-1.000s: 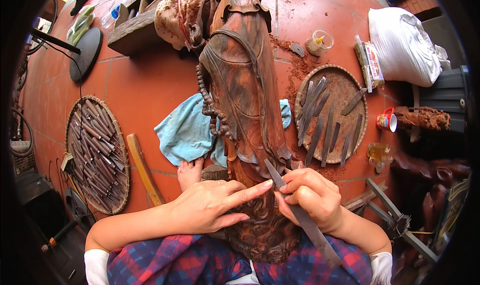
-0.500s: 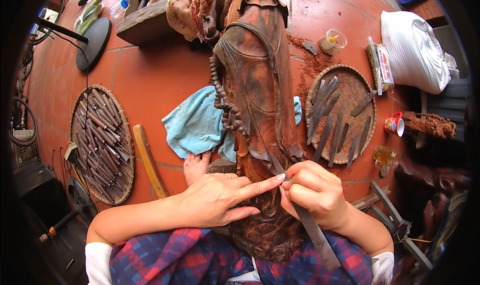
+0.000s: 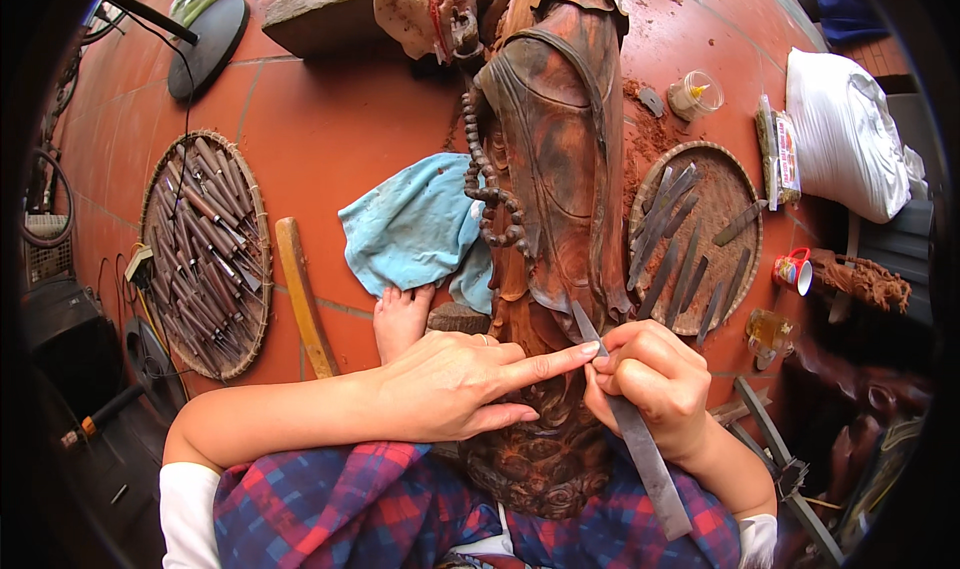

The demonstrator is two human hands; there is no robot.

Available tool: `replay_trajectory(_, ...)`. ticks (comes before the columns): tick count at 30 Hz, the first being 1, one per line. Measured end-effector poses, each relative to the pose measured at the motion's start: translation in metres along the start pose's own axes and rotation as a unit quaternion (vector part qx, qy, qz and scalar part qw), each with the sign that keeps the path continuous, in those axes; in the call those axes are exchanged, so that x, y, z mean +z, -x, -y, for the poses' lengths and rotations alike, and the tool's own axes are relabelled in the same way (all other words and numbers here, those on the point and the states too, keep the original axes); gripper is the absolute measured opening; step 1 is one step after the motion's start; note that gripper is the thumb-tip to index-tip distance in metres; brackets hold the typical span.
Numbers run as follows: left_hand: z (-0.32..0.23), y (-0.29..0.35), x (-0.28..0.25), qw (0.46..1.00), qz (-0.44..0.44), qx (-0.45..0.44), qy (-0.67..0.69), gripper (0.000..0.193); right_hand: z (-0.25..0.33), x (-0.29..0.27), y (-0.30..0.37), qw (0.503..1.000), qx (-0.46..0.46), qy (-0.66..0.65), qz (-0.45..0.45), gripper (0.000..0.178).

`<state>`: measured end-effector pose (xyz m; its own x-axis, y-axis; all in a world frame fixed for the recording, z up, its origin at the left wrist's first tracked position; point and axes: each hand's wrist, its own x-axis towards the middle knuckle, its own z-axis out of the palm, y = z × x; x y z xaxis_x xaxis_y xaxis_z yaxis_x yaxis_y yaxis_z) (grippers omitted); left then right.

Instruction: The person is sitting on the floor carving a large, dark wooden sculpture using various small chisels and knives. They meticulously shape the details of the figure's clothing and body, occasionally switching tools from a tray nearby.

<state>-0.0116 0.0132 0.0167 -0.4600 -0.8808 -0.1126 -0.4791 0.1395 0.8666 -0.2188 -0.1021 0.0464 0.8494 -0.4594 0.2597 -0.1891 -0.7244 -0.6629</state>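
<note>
**Chisel at the carved wooden figure**

The left hand (image 3: 450, 389) lies flat and holds nothing; its index finger (image 3: 560, 357) stretches right to the blade. Just beyond that fingertip, the right hand (image 3: 650, 384) is curled tight around a long metal chisel (image 3: 625, 424). The chisel's tip rests on the wooden statue (image 3: 560, 169), above both hands.
</note>
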Motion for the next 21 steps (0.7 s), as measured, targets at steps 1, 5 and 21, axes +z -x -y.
replay_trajectory(1,0.002,0.0,-0.001,0.999,-0.028,0.023,-0.01,0.08,0.002,-0.001,-0.004,1.0,0.002,-0.012,-0.004,0.021)
replay_trajectory(5,-0.002,-0.003,-0.012,0.998,-0.018,-0.012,-0.051,0.081,-0.002,0.002,-0.01,1.0,-0.012,-0.003,-0.013,0.019)
replay_trajectory(21,0.001,-0.002,-0.006,0.999,-0.025,0.017,-0.033,0.083,0.006,-0.008,-0.013,1.0,0.013,-0.011,0.024,0.021)
